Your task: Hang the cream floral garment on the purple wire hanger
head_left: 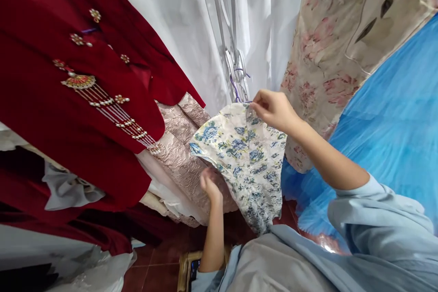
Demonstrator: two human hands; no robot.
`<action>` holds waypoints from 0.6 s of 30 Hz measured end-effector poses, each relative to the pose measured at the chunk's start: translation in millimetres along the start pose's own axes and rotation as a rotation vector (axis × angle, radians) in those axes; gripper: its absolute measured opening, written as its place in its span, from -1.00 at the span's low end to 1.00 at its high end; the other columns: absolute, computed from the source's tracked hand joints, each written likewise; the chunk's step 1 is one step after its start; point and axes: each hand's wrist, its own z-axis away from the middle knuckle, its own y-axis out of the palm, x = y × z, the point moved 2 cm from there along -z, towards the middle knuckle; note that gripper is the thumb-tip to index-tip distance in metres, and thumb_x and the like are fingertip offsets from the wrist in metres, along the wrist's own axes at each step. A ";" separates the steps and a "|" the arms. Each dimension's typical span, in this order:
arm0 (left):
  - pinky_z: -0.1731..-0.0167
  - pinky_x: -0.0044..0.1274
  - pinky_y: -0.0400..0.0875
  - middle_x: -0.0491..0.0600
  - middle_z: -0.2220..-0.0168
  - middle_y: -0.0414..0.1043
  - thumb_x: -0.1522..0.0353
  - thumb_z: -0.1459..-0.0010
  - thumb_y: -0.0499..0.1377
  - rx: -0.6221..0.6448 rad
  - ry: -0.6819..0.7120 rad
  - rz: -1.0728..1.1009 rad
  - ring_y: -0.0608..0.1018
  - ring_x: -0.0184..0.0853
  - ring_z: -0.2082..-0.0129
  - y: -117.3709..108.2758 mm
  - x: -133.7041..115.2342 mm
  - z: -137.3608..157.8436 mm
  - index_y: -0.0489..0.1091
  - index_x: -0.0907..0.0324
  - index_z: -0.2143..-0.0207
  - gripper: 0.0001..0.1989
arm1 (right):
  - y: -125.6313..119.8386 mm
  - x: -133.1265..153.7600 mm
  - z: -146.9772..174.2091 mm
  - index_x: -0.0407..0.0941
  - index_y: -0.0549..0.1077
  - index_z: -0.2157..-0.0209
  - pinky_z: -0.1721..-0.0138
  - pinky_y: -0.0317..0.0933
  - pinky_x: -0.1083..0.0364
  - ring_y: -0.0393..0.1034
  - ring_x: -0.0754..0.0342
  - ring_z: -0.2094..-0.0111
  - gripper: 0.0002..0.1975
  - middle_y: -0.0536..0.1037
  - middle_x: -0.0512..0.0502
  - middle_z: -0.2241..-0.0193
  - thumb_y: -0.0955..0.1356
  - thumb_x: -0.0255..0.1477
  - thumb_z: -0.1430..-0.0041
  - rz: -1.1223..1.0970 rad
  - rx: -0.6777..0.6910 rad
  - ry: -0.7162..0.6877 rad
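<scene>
A white garment with blue flowers (251, 155) hangs in the middle of the head view on a purple hanger (234, 84); whether it is a blouse or a dress I cannot tell. My right hand (273, 108) pinches its top edge at the right shoulder, beside the hanger. Lower down, my left hand (211, 185) is raised close to the garment's left edge, below the sleeve. Its fingers are blurred and partly turned away, so whether they touch the cloth is unclear.
A red velvet garment with beaded ornaments (143, 100) and a pale pink textured garment (178, 146) hang at left. On the right are a beige floral garment (318, 54) and a bright blue tulle skirt (383, 127). White hangers (227, 32) hang before a white curtain (171, 23). A wooden-framed piece (184, 269) stands below.
</scene>
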 end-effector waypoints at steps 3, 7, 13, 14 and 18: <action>0.15 -0.40 0.42 0.07 0.12 0.39 0.18 -0.42 -0.07 -0.687 0.356 0.083 0.49 -0.24 0.10 -38.8 -61.8 -32.5 0.35 0.15 0.06 -0.69 | 7.8 -5.7 16.1 -0.11 0.39 0.46 0.49 0.14 0.11 0.31 0.11 0.60 -0.82 0.45 0.01 0.65 0.41 -0.34 -0.13 -0.279 -0.012 0.206; 0.02 -0.39 0.45 0.07 -0.02 0.43 0.35 -0.42 -0.01 -0.125 0.924 -0.185 0.49 -0.24 -0.06 -14.0 -172.9 -65.7 0.41 0.13 -0.03 -0.75 | 29.1 -13.7 28.7 -0.11 0.45 0.44 0.56 0.23 0.14 0.41 0.10 0.61 -0.75 0.50 0.00 0.62 0.47 -0.24 -0.03 -0.776 -0.032 0.453; 0.16 -0.48 0.44 0.03 0.21 0.47 0.38 -0.42 0.01 0.282 1.004 -0.492 0.54 -0.29 0.18 39.5 -225.7 -98.2 0.44 0.19 0.15 -0.79 | 54.6 -24.5 40.4 -0.09 0.42 0.51 0.64 0.20 0.18 0.32 0.16 0.68 -0.71 0.45 0.08 0.67 0.50 -0.20 0.03 -1.060 -0.098 0.580; 0.18 -0.50 0.42 0.01 0.25 0.45 0.38 -0.43 0.01 0.283 1.010 -0.490 0.53 -0.31 0.22 41.7 -224.3 -100.3 0.44 0.19 0.18 -0.79 | 58.1 -26.9 41.5 -0.08 0.40 0.54 0.66 0.15 0.18 0.29 0.17 0.70 -0.70 0.42 0.09 0.69 0.50 -0.20 0.04 -1.061 -0.109 0.586; 0.21 -0.55 0.39 0.00 0.28 0.46 0.34 -0.44 0.02 0.245 1.032 -0.437 0.52 -0.36 0.26 41.8 -223.3 -99.4 0.45 0.19 0.22 -0.76 | 74.7 -39.4 49.6 -0.05 0.30 0.58 0.70 0.01 0.18 0.20 0.19 0.74 -0.65 0.34 0.12 0.74 0.48 -0.18 0.06 -1.055 -0.115 0.631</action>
